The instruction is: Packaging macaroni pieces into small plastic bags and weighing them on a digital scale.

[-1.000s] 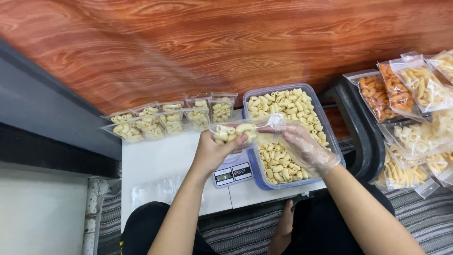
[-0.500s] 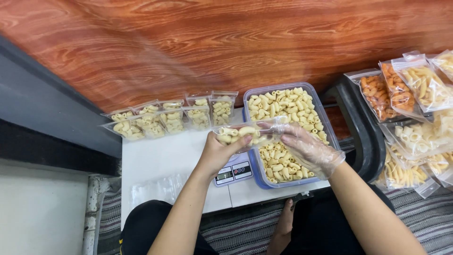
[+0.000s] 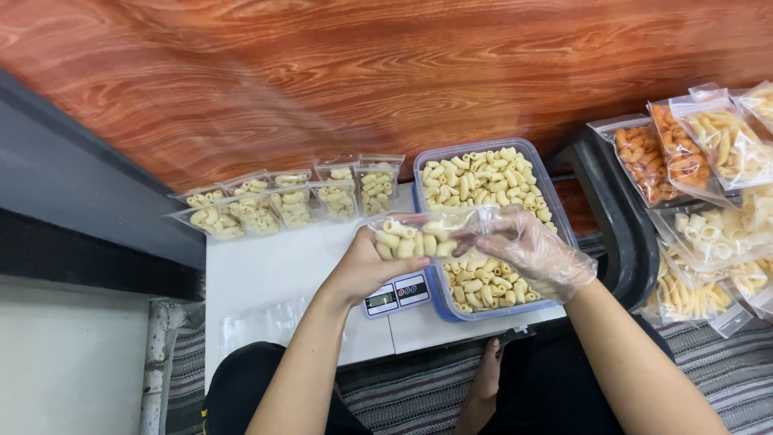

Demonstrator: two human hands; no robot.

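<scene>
Both hands are gripping one small clear bag [image 3: 423,235] of pale macaroni, holding it above the near end of a tub and beside the scale [image 3: 395,293]: the bare left hand [image 3: 364,266] is clasping its left end, and the right hand [image 3: 527,250], wearing a thin plastic glove, is pinching its top edge. One clear tub [image 3: 555,205] is sitting on the white table [image 3: 266,274], filled with loose macaroni, and five filled bags [image 3: 291,201] are lying in a row to its left. At the right, a heap of bags [image 3: 708,185] is holding yellow pasta and one orange kind; their number is hard to tell.
</scene>
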